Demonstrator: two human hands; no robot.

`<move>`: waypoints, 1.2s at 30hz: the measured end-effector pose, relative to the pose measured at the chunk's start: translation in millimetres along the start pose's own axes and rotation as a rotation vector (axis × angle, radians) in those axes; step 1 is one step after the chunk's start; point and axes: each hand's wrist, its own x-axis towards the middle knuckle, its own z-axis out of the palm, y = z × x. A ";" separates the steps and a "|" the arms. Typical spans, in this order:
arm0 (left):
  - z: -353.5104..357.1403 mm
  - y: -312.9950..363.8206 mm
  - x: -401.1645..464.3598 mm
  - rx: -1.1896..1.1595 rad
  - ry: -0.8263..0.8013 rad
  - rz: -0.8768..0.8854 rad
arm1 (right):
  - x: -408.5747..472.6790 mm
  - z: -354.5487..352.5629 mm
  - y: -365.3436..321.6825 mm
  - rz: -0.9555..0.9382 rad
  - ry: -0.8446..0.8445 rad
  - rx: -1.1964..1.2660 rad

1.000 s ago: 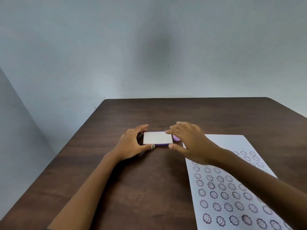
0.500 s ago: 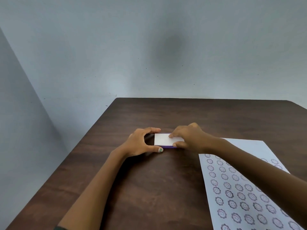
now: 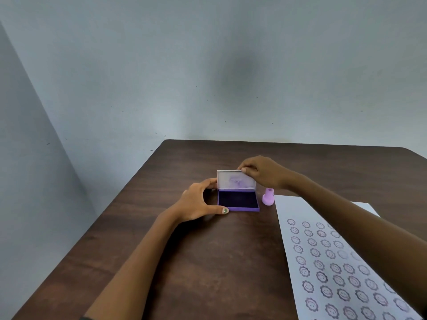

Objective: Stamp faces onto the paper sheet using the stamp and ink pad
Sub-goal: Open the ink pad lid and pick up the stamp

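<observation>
A purple ink pad (image 3: 237,201) lies mid-table with its dark pad bare and its white, ink-stained lid (image 3: 235,180) standing upright. My left hand (image 3: 196,202) clasps the pad's left side, thumb at the front corner. My right hand (image 3: 261,172) pinches the lid's top right edge. A small lilac stamp (image 3: 268,197) stands just right of the pad, untouched. The white paper sheet (image 3: 328,257) lies to the right, covered with several rows of stamped smiling faces; my right forearm crosses over part of it.
The dark wooden table (image 3: 184,273) ends at a pale wall behind and drops off along its left edge. Bare wood lies in front of the ink pad between my arms.
The ink pad's lid has gone from flat and closed to raised upright, lifted by my right hand. The stamp has come into sight beside the pad. My view has shifted left.
</observation>
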 end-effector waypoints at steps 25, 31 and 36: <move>-2.6 4.4 -5.1 0.131 0.003 0.038 | 25.3 22.7 28.6 0.171 0.032 0.013; -3.9 3.9 -5.0 0.142 -0.019 -0.002 | 14.0 12.6 22.6 0.143 -0.043 0.041; -4.3 5.6 -5.2 0.204 -0.008 -0.006 | -13.6 -10.4 20.1 0.073 0.027 0.076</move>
